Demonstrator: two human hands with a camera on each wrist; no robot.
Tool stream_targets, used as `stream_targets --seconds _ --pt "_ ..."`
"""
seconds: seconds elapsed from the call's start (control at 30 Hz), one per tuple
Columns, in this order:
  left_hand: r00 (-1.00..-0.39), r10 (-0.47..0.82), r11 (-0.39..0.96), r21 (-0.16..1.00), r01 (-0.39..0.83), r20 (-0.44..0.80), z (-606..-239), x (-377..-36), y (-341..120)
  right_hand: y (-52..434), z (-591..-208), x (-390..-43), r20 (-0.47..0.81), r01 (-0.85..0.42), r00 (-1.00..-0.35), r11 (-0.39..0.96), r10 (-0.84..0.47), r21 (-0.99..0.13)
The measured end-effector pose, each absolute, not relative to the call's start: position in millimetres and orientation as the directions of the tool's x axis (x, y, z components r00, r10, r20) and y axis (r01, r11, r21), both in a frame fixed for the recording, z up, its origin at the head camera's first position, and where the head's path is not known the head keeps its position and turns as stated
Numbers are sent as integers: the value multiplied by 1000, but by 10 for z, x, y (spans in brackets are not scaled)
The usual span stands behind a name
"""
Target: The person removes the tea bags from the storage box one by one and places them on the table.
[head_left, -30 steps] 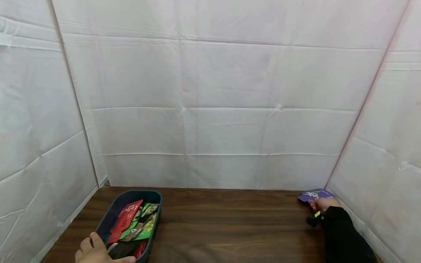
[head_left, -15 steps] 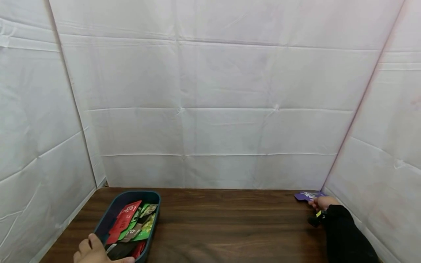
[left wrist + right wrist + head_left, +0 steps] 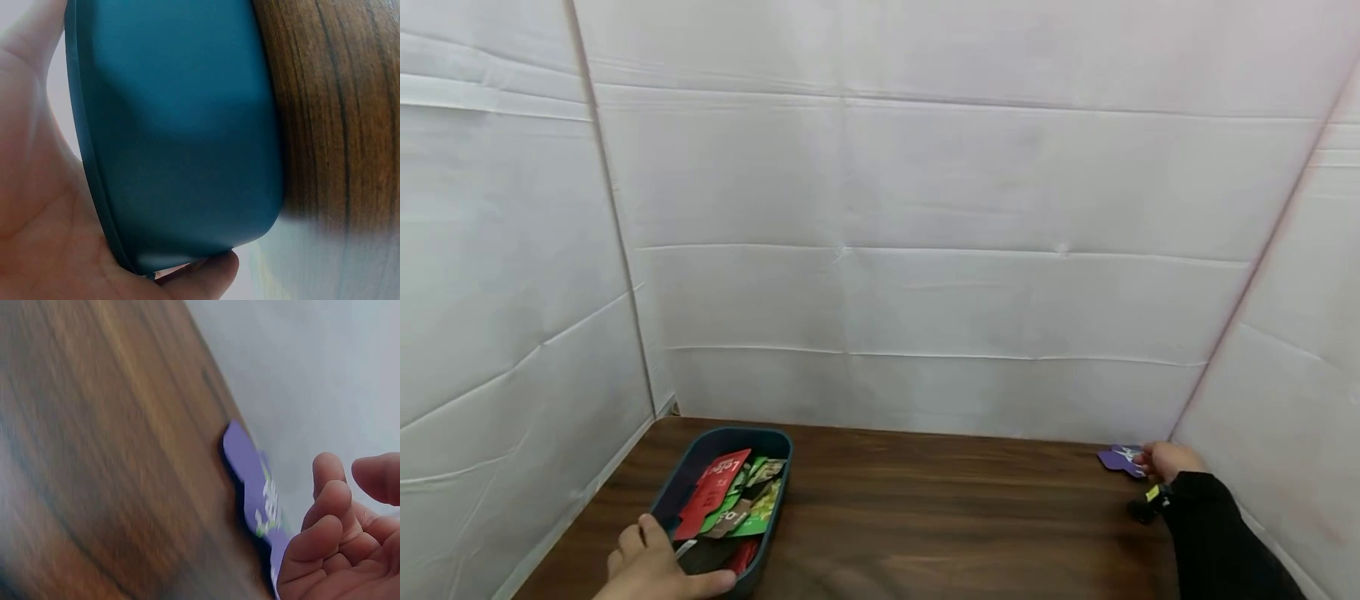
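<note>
My left hand (image 3: 658,565) holds the near left corner of a dark teal bin (image 3: 780,492), its thumb against the near wall; the left wrist view shows the palm along the bin's rim (image 3: 94,169). Red, green, brown and black packets (image 3: 715,487) lie heaped inside. At the far right corner of the table, my right hand (image 3: 1176,462) is beside a flat purple packet (image 3: 1122,458) with white lettering and a wavy outline. In the right wrist view, the fingers (image 3: 325,540) are loosely bent and the thumb stands apart from them. Part of the purple packet is hidden behind the fingers.
A brown wood-grain table (image 3: 940,508) lies between the hands. White sheet walls (image 3: 925,292) rise at the back, left and right; the right wall stands close beside the right hand. A black wrist strap (image 3: 1150,504) with a yellow mark sits on the right wrist.
The head view has swung left, so everything appears shifted right. The right hand's fingers have eased slightly rightward off the purple packet. The left hand stays at the bin's corner.
</note>
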State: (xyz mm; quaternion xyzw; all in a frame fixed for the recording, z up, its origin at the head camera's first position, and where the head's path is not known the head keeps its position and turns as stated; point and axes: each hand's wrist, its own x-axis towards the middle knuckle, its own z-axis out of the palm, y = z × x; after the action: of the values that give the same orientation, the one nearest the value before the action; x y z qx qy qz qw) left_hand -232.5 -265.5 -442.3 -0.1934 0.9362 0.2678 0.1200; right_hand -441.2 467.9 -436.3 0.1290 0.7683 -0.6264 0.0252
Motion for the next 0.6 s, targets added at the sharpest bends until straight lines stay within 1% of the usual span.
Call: stream_targets --seconds 0.07,0.13,0.23,0.33,0.43,0.6 --pt "-903 -283 766 490 -415 -322 -4427 -2326 -2666 4582 -4318 -4443 -193 220 -970 196 146 -956" --pt "-913 -273 757 518 -398 -302 -4438 -2325 -2665 4479 -4268 -4456 -193 223 -968 202 159 -954" --pt "-920 -274 754 532 -386 -279 -4449 -2324 -2655 4292 -4190 -4473 -190 217 -972 214 139 -952" --pt "-917 -289 748 533 -396 -276 -4452 -2315 -2656 4043 -4118 -4546 -175 191 -981 235 87 -953" --pt "-916 -293 741 541 -398 -273 -4454 -2302 -2652 3778 -4019 -4619 -153 152 -988 316 24 -936" --pt "-923 -285 735 558 -384 -260 -4447 -2269 -2635 3208 -3775 -4619 -64 6 -993 517 -95 -856"
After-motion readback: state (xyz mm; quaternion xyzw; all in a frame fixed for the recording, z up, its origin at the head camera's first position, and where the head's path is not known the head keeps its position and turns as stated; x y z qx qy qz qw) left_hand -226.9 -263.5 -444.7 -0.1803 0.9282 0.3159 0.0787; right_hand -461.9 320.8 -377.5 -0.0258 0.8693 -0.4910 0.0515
